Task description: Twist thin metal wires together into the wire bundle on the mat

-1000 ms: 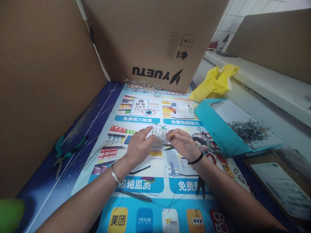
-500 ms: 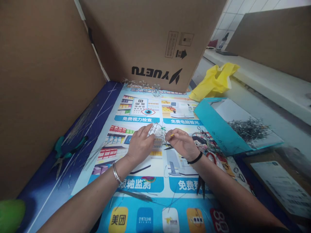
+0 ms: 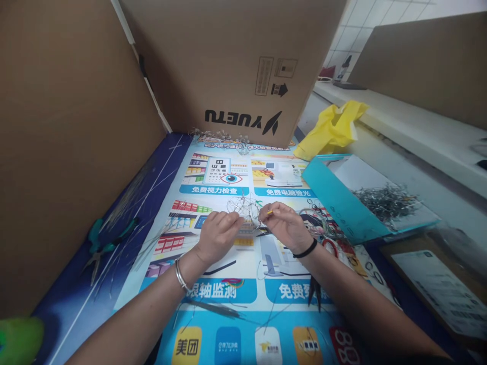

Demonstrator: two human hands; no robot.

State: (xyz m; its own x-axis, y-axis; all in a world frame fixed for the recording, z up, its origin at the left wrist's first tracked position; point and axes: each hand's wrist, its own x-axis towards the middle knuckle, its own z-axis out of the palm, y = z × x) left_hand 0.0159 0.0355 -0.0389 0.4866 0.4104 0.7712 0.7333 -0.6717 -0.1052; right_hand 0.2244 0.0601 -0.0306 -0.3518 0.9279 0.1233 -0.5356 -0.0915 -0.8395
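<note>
A bent thin-wire piece [image 3: 242,204] with several loops stands between my two hands, just above the printed poster mat [image 3: 213,253]. My left hand [image 3: 218,235] has its thumb and fingers closed in a pinch at the wire's left lower side. At its right side my right hand [image 3: 286,226] is also pinched on the wire, and a small yellow bit [image 3: 270,212] shows at its fingertips. What that yellow bit belongs to I cannot make out. Beneath my right forearm, dark pointed blades [image 3: 314,293] stick out. A wire coil [image 3: 315,218] lies right of that hand.
Teal-handled pliers [image 3: 102,243] and loose straight wires [image 3: 127,203] lie at left. A teal box [image 3: 338,203] at right bears a heap of wire scraps [image 3: 386,200]. Behind it is a yellow bag [image 3: 329,129]. Cardboard walls [image 3: 243,66] stand at the back and left.
My left hand's fingers have drawn down from the top of the wire and closed into a pinch, so more of its loops show. My right hand has stayed nearly still.
</note>
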